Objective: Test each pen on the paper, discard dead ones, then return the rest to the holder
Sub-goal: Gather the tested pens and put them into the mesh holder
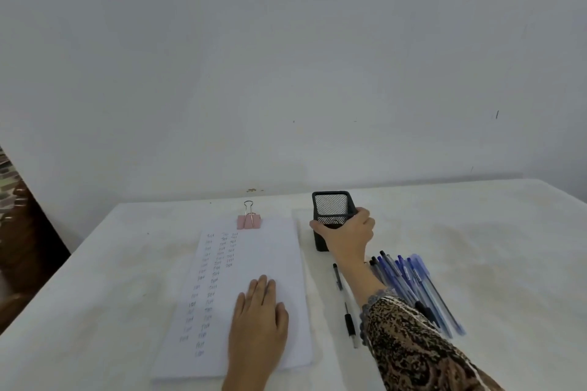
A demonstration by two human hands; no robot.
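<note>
i log: left hand point(259, 320) flat, fingers straight, on paper point(257, 251); right hand point(347, 235) gripping mesh holder point(330, 205) at 1 o'clock; pens point(419, 286) heaped at 4 o'clock of it.

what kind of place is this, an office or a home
Likely a simple office or study desk, possibly at home: a cloth-covered table, a black mesh pen holder, a pile of ballpoint pens, and clipped paper with pen marks.

At five o'clock from the right hand point(347, 235), a sleeve point(413, 346) of black, brown and cream swirls ends in a grey lace cuff point(373, 303).
</note>
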